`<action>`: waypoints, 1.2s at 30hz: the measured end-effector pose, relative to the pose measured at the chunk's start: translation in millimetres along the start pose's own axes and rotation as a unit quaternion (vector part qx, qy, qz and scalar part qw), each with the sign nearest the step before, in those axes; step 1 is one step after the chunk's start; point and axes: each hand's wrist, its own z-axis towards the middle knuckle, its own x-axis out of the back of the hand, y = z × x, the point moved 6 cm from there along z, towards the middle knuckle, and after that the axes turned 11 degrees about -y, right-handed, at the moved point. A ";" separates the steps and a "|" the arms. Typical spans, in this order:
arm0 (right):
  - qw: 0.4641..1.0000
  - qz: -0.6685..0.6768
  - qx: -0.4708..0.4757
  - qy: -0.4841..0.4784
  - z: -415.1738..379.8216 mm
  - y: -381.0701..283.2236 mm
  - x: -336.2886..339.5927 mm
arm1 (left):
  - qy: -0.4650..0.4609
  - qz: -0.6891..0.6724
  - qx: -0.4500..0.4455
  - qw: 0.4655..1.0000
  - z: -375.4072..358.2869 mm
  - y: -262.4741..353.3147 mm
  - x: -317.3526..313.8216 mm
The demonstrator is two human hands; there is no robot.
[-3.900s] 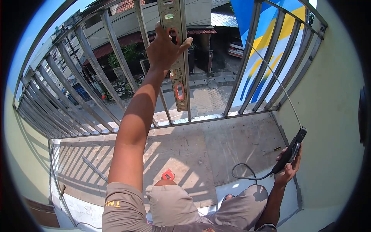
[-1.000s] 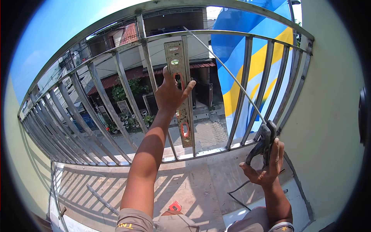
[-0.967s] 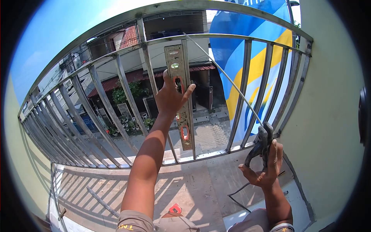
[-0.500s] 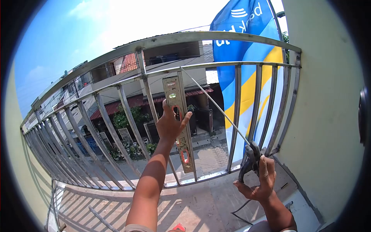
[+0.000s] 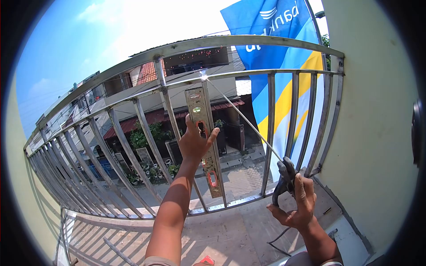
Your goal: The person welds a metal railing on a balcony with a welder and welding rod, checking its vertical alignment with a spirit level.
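Note:
My left hand (image 5: 194, 144) grips a worn spirit level (image 5: 195, 101), held upright along a vertical metal bar (image 5: 207, 106) of the railing. Its thumb reaches across to the bar. In my right hand (image 5: 304, 201) is a black welding electrode holder (image 5: 286, 177), closed in my fingers. A long thin welding rod (image 5: 245, 117) runs from the holder up and left. Where the rod's tip meets the top of the bar, just under the middle rail (image 5: 235, 75), a bright welding spark (image 5: 203, 75) glows. The fingertips behind the level are partly hidden.
The metal railing (image 5: 191, 46) spans between two walls, the right wall (image 5: 372, 133) close by. A blue and yellow banner (image 5: 284, 57) hangs outside. A cable (image 5: 277, 237), a loose metal strip (image 5: 117, 250) and a red object (image 5: 207, 260) lie on the floor (image 5: 230, 235).
A bright spark has appeared at the rod's tip, with red specks flying above the rail. My right hand and the rod shifted slightly left. The banner has swung left.

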 end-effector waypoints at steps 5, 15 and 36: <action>0.998 -0.023 0.037 0.047 3.1 -6.5 8.8 | -0.002 -0.002 0.003 1.000 0.3 -0.2 -0.4; 0.999 -0.005 0.023 0.044 1.2 -0.2 -0.5 | -0.007 0.005 0.014 1.000 0.3 -1.9 -1.8; 0.999 -0.014 0.022 0.040 -3.0 3.5 -1.3 | 0.005 0.027 -0.008 1.000 1.0 -3.3 -3.7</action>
